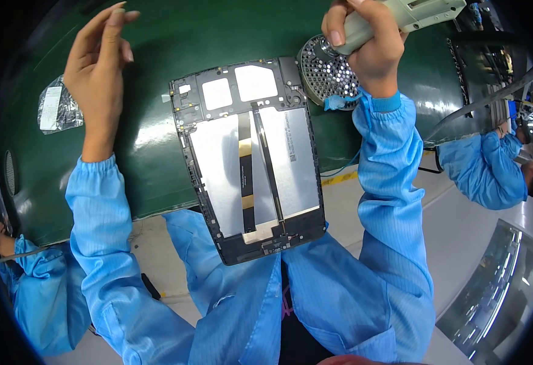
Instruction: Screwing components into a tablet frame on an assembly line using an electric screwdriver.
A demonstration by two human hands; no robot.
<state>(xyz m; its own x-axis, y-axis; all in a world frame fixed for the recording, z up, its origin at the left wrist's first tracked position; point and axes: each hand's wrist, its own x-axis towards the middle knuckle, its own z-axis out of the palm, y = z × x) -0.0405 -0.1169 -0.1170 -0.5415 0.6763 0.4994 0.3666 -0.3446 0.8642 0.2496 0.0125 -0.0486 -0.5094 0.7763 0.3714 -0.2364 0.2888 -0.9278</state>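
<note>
My right hand (373, 45) is wrapped round a pale grey electric screwdriver (421, 13). The screwdriver's tip end points down at a round perforated screw tray (315, 70), its holes dotted with shiny bits. Over the green mat at the upper left, my left hand (99, 82) is raised with its fingers loosely bent and apart, and nothing shows in it. Between my arms lies an opened tablet body (300, 152), with a silver plate, a black frame and two cut-outs at the far end. A dark flex cable (247, 176) runs down its middle. Its near end reaches past the table edge toward me.
A clear plastic bag (50, 109) with a white label lies beside my left wrist. The green work table (151, 131) ends in front of my body. Blue-sleeved people sit at the right (485, 170) and lower left (47, 298). A dark cable crosses the right side.
</note>
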